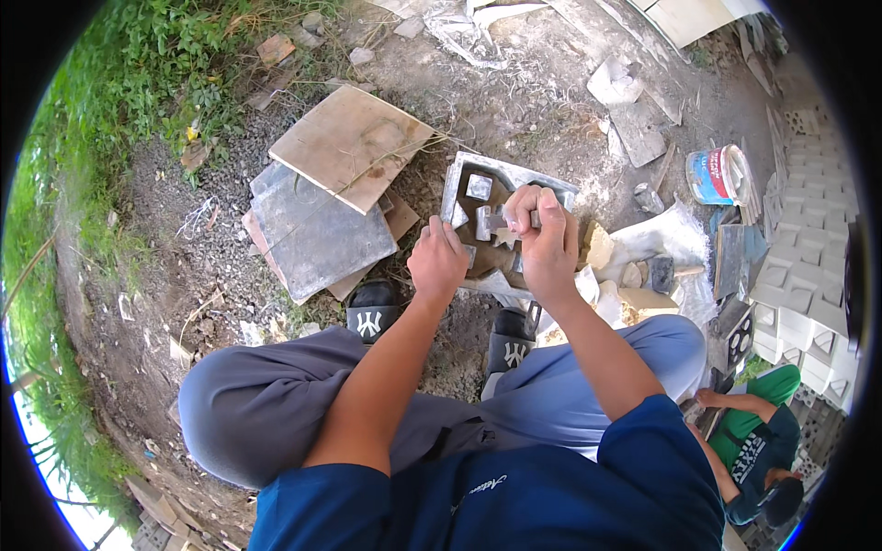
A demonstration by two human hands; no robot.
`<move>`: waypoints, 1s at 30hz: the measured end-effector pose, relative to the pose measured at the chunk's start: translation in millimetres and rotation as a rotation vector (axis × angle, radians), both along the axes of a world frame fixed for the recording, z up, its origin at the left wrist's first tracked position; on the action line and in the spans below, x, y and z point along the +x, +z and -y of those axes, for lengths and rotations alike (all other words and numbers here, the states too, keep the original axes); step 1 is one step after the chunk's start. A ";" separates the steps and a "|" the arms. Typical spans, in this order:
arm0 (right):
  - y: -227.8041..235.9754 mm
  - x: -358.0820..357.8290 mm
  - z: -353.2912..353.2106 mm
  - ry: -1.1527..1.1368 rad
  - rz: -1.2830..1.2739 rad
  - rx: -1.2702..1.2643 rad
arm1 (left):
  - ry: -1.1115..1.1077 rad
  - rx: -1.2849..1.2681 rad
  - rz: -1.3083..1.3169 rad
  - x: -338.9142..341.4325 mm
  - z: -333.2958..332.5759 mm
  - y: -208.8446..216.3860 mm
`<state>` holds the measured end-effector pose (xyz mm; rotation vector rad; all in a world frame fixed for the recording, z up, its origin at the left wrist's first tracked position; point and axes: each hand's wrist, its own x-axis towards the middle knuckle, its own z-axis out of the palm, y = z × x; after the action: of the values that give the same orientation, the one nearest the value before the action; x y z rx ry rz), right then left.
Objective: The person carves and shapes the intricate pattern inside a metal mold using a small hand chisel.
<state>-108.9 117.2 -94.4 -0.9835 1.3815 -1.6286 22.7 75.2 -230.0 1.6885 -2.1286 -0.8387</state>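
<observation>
Between my feet lies a shallow grey rectangular tray (520, 173), holding several small chunks, among them a pale square block (479, 187). Over the tray, my right hand (549, 243) is closed around what looks like a short hammer (484, 223). Its blocky grey head points left, and the fingers cover part of the handle. My left hand (438, 261) is closed at the tray's left side, fingers curled downward. Whatever those fingers grip, if anything, is hidden under them.
Stacked tiles, a beige one (354, 142) over a grey one (322, 230), lie left of the tray. Yellowish rubble (599, 246) and a white sack (666, 234) are on the right, with a paint bucket (715, 176) beyond. Another person (758, 441) sits at the lower right.
</observation>
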 end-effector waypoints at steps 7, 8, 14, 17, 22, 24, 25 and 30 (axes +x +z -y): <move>1.1 11.2 3.9 -0.006 -0.079 0.005 | -0.010 0.023 0.012 0.6 0.4 1.5; 2.6 13.0 3.1 -0.006 -0.077 0.001 | -0.004 0.016 0.023 1.3 -0.3 1.7; 0.7 8.0 1.0 0.009 -0.051 -0.083 | -0.009 0.058 0.009 0.9 2.8 2.0; 1.7 10.0 3.2 -0.016 -0.033 -0.045 | 0.016 0.070 0.029 1.6 -1.1 2.0; -2.3 7.7 5.1 0.005 -0.007 -0.077 | 0.016 0.081 0.002 0.5 0.2 3.8; -1.7 10.8 9.4 -0.030 0.047 -0.027 | 0.007 0.057 0.018 -1.9 -0.5 3.6; 4.2 12.0 7.2 -0.029 0.052 -0.027 | 0.003 0.039 0.043 1.3 -1.3 4.0; -2.4 1.8 3.5 0.008 -0.008 -0.082 | 0.001 0.069 0.003 -5.3 0.6 9.6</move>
<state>-107.1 113.7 -96.8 -1.0426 1.3241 -1.6883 17.4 74.7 -220.4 1.7247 -2.1235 -0.9196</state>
